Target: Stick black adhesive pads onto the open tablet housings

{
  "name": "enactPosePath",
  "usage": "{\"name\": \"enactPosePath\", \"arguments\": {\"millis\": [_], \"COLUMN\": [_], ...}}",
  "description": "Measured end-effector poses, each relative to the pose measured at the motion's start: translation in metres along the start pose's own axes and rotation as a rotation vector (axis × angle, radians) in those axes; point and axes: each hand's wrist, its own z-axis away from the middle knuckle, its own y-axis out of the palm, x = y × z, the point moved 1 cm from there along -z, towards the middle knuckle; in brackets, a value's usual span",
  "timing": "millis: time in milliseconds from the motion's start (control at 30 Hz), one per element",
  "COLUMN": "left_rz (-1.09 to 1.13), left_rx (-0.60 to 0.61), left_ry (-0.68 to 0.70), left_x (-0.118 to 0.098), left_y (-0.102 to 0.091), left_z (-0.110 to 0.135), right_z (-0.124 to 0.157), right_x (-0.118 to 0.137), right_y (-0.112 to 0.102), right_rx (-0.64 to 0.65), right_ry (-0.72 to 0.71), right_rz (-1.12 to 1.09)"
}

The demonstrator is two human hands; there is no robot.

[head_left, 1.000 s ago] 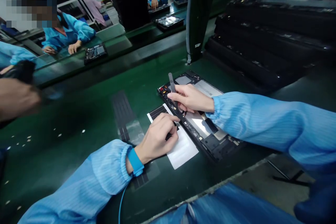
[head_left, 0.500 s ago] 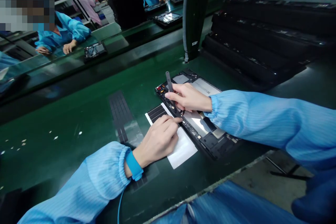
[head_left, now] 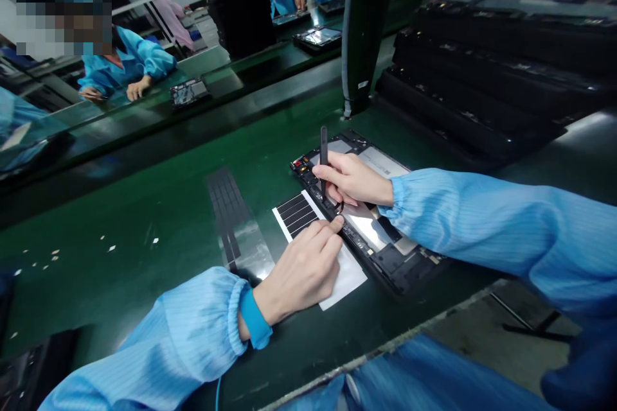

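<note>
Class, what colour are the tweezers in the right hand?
The tweezers are black, as the head view shows.

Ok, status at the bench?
Right hand: black tweezers, tips down at open tablet. Left hand on white sheet of black strips. Nothing in the way.

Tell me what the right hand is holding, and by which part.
The right hand holds black tweezers by their middle, pinched in its fingers.

Green-topped workbench [head_left: 120, 231], stacked black trays [head_left: 482, 64] beyond, grey floor [head_left: 467, 340] below its edge
</note>
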Motion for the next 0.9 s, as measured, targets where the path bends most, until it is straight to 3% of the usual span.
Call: {"name": "enactPosePath", "arguments": {"millis": [133,300,433,533,600,667,733,800,900], "left_rz": [0.094,0.276,0.320,0.275,0.267,0.300,0.342,0.347,0.490], "left_rx": [-0.051,0.043,0.058,0.026,0.033,0.155,0.311,0.324,0.151], "left_ry": [-0.178,-0.324,-0.323,-0.388,-0.501,-0.581,-0.606,-0.614,-0.635], "left_x": [0.002,-0.023,-0.034,-0.010,0.015,0.038,0.051,0.052,0.040], "left_y": [0.001,0.006,-0.001,-0.013,-0.019,-0.022,-0.019,-0.016,-0.013], "left_z": [0.004,0.007,0.004,-0.009,-0.023,-0.036,-0.045,-0.050,-0.053], "right_z": [0.000,-0.001,-0.002,0.000,0.004,0.010,0.015,0.019,0.022], "right_x": [-0.001,-0.003,0.004,0.013,0.015,0.010,-0.001,-0.013,-0.025], "right_y": [-0.001,0.002,0.002,-0.021,-0.047,-0.073,-0.090,-0.096,-0.093], "right_rx": [-0.002,0.006,0.015,-0.066,-0.181,-0.266,-0.254,-0.209,-0.250], "right_ry": [0.003,0.030,0.035,0.043,0.089,0.172,0.264,0.329,0.335], "right_rz": [-0.016,-0.037,-0.047,0.058,0.313,0.680,0.861,0.860,0.713]}}
